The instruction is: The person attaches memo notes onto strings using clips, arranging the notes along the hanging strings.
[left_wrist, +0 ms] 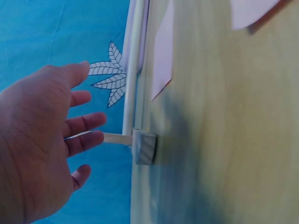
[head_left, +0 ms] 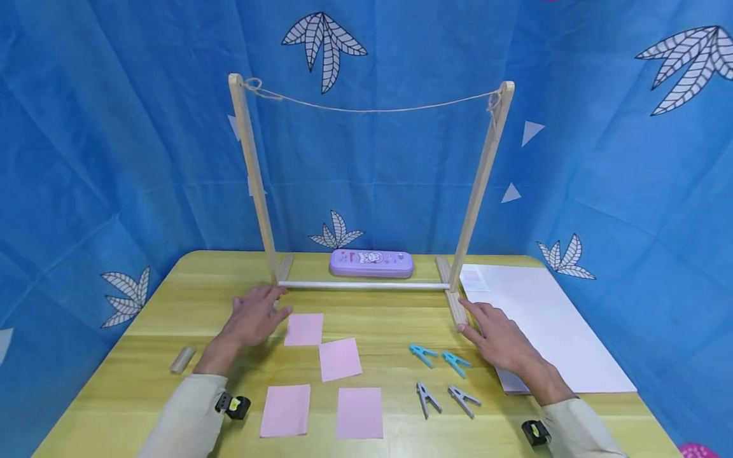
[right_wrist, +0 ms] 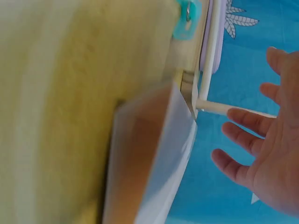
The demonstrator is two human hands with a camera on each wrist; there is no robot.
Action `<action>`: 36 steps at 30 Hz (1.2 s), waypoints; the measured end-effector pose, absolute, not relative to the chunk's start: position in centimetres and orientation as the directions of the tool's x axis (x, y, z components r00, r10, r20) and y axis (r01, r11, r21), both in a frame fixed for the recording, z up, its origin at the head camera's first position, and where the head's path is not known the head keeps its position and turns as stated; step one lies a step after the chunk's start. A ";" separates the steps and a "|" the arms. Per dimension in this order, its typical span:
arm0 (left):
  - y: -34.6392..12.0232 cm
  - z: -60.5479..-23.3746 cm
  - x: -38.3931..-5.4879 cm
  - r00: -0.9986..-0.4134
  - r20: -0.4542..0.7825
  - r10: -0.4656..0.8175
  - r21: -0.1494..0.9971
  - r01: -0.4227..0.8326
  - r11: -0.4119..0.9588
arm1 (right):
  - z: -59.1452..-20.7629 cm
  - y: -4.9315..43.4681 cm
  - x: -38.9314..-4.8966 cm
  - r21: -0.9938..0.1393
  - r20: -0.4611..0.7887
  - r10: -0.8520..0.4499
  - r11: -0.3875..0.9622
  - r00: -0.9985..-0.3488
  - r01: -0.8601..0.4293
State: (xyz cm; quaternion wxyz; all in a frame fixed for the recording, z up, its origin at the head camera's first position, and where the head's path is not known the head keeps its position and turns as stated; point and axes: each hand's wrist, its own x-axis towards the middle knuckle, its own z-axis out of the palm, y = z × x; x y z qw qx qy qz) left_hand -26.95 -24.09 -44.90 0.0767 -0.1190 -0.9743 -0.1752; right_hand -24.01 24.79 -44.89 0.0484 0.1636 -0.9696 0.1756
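A wooden stand (head_left: 252, 159) with two upright posts rises at the back of the table, a slack string (head_left: 366, 111) tied between the post tops. A pale rod (head_left: 366, 285) joins the posts low down. My left hand (head_left: 252, 318) is by the left foot, fingers relaxed; in the left wrist view nothing lies in its palm. Beside the right foot (head_left: 456, 307) is my right hand (head_left: 501, 337), fingers loosely spread and holding nothing. Whether either hand touches the stand, I cannot tell. Several pink paper squares (head_left: 340, 359) lie between the hands, with blue clothespins (head_left: 422, 355) and grey clothespins (head_left: 427, 399) to their right.
Behind the rod lies a purple pencil case (head_left: 371, 271). A large white sheet (head_left: 550, 324) covers the table's right side, with a small card (head_left: 475, 278) at its far left corner. Left of my left arm is a short tan block (head_left: 182, 360). Blue curtain (head_left: 366, 178) surrounds the table.
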 end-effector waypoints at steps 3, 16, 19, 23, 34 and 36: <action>-23.6 -45.4 -26.9 -0.960 0.158 0.229 0.309 0.269 0.912 | -45.3 24.3 -23.7 -0.325 0.151 -0.327 0.875 -0.933 -0.359; -22.4 -46.2 -26.9 -0.958 0.020 0.286 0.223 0.283 0.933 | -46.0 22.0 -22.1 -0.301 0.072 -0.426 0.853 -0.902 -0.426; -22.1 -46.2 -27.0 -0.959 -0.008 0.282 0.220 0.273 0.937 | -46.0 21.4 -21.8 -0.258 0.069 -0.449 0.854 -0.891 -0.451; -21.9 -46.4 -27.2 -0.958 -0.018 0.287 0.218 0.276 0.936 | -46.0 20.9 -21.6 -0.242 0.063 -0.472 0.848 -0.880 -0.472; -21.4 -46.3 -28.1 -0.970 -0.077 0.231 0.217 0.210 0.953 | -46.2 20.0 -21.7 -0.208 0.061 -0.499 0.841 -0.865 -0.500; -21.3 -46.3 -28.3 -0.971 -0.090 0.223 0.211 0.200 0.957 | -46.2 19.9 -21.7 -0.196 0.064 -0.498 0.844 -0.865 -0.500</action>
